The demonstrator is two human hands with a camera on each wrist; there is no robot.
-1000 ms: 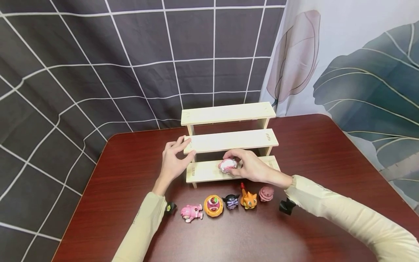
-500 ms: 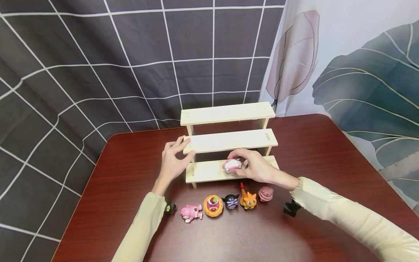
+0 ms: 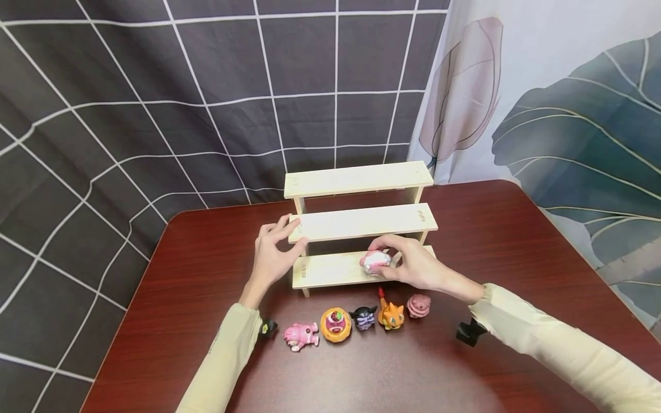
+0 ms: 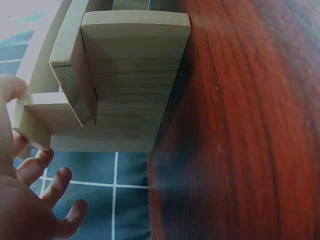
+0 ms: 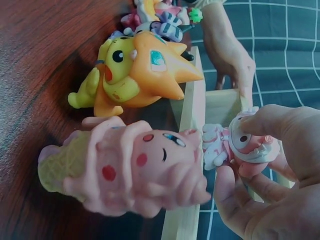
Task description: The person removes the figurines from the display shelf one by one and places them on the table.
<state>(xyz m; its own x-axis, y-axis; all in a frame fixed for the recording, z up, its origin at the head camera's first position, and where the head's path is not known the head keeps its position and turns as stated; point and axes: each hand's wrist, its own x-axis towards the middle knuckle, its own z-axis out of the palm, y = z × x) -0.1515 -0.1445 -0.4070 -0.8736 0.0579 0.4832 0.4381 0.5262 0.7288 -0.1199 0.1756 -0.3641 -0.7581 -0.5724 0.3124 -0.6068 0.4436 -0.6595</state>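
My right hand (image 3: 413, 265) pinches a small pink-and-white figurine (image 3: 376, 262) at the bottom step of a three-tier wooden display shelf (image 3: 361, 222). In the right wrist view the figurine (image 5: 245, 140) is upright relative to the step, thumb on one side of its head and fingers on the other, its feet close over the board. My left hand (image 3: 275, 246) holds the left end of the middle step between thumb and fingers. The left wrist view shows the remaining fingers (image 4: 57, 187) of that hand spread loosely below the step's end.
In front of the shelf stands a row of toys: a pink bear figure (image 3: 301, 336), an orange round figure (image 3: 336, 325), a black-and-purple figure (image 3: 364, 317), an orange figure with a red-tipped tail (image 3: 391, 315) and a pink ice-cream figure (image 3: 419, 306). A grid-patterned curtain (image 3: 217, 132) hangs behind the table.
My right hand has slid to the right along the bottom step with the figurine. The left hand keeps its place at the middle step.
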